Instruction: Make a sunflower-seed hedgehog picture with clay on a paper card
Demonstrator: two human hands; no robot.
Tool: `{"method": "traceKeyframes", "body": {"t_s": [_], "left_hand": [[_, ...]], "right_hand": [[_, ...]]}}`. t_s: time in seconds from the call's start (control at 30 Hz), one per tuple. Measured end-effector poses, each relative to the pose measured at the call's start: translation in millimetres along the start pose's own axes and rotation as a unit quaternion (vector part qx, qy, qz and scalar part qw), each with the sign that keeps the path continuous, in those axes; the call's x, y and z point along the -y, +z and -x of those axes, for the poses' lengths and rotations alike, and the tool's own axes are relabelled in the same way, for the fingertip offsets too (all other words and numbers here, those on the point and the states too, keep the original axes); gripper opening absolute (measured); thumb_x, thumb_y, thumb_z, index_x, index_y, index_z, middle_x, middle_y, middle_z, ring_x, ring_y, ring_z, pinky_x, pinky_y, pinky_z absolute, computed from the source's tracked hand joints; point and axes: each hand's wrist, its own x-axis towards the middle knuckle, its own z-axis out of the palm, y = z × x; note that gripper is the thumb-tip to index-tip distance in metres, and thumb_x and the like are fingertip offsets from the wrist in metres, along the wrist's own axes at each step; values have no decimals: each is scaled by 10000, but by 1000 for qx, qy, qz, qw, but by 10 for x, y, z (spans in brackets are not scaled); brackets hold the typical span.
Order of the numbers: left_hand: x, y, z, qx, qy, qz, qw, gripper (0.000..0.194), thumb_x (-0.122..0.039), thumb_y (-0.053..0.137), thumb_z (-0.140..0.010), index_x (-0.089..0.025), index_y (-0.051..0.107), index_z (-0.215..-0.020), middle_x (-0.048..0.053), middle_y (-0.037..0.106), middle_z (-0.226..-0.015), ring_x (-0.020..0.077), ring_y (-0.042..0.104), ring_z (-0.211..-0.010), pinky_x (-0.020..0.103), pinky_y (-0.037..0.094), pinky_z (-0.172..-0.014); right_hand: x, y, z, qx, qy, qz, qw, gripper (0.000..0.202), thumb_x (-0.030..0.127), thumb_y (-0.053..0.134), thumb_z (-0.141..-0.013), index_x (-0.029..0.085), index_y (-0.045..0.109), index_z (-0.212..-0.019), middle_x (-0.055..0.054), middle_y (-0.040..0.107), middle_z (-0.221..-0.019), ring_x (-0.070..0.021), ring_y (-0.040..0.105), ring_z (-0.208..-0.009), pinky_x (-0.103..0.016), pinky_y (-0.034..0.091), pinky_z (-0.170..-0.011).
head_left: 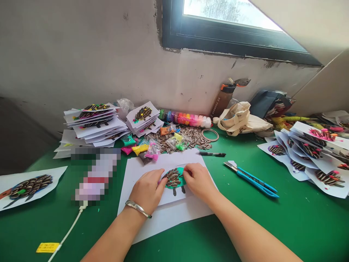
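Observation:
A sheet of white card (pixel 169 199) with a bird-like picture lies on larger white paper (pixel 188 213). The picture's body is flattened green clay (pixel 180 174), partly covered with striped sunflower seeds (pixel 172 177), with two dark legs below. My left hand (pixel 145 191), a silver bangle at its wrist, rests on the card at the picture's left, thumb and forefinger apart. At the right edge of the green clay, my right hand (pixel 197 180) has its fingertips pinched together; whatever is between them is hidden.
Loose sunflower seeds (pixel 191 136), clay packets (pixel 140 148) and a tape roll (pixel 210 135) lie behind the paper. A black pen (pixel 211 154) and blue craft knife (pixel 252 180) are at right. Stacked pictures (pixel 100 127) stand left; more cards (pixel 308 153) lie far right.

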Motion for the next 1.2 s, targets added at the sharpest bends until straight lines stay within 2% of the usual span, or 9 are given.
{"method": "traceKeyframes", "body": {"t_s": [0.3,0.67,0.77,0.87,0.97,1.2], "left_hand": [[-88,-79,29,73,21,4,997,436,-302,618,-784,-150,572,-1190,95,642,-1142,274,551,-1063,423,451,-928],[-145,-84,29,71,16,0,997,438,-273,640,-762,-190,574,-1188,89,637,-1127,284,543,-1059,426,462,-899],[-144,-84,30,67,13,-2,998,432,-274,642,-759,-194,580,-1180,83,640,-1125,282,547,-1059,420,466,-896],[-142,-85,29,67,10,-3,998,428,-280,647,-755,-195,588,-1171,82,641,-1125,282,549,-1064,416,469,-896],[-142,-85,27,74,7,-5,997,427,-279,644,-759,-183,589,-1171,90,636,-1133,285,540,-1073,421,466,-902],[-150,-89,20,76,8,-3,997,403,-273,630,-767,-187,591,-1159,85,636,-1119,282,540,-1058,423,469,-889]], "right_hand": [[11,62,-16,-9,-3,44,999,162,139,465,-803,191,561,-682,-3,614,-695,-150,473,-702,-259,221,-611],[50,53,-21,-2,-17,24,1000,158,144,497,-776,192,587,-657,-23,627,-681,-162,488,-697,-265,238,-607],[30,7,-20,20,-17,-14,1000,157,137,502,-753,196,596,-642,-7,618,-652,-150,496,-672,-251,261,-598],[-28,-36,-6,45,-25,-63,997,152,127,496,-746,203,623,-711,11,616,-674,-135,507,-652,-235,289,-587],[-90,-42,0,40,-36,-82,995,178,103,501,-739,204,637,-794,10,616,-727,-136,520,-685,-227,324,-613],[-97,4,-39,18,-92,-67,993,169,70,506,-780,185,626,-753,-6,581,-730,-143,501,-726,-236,347,-676]]}}
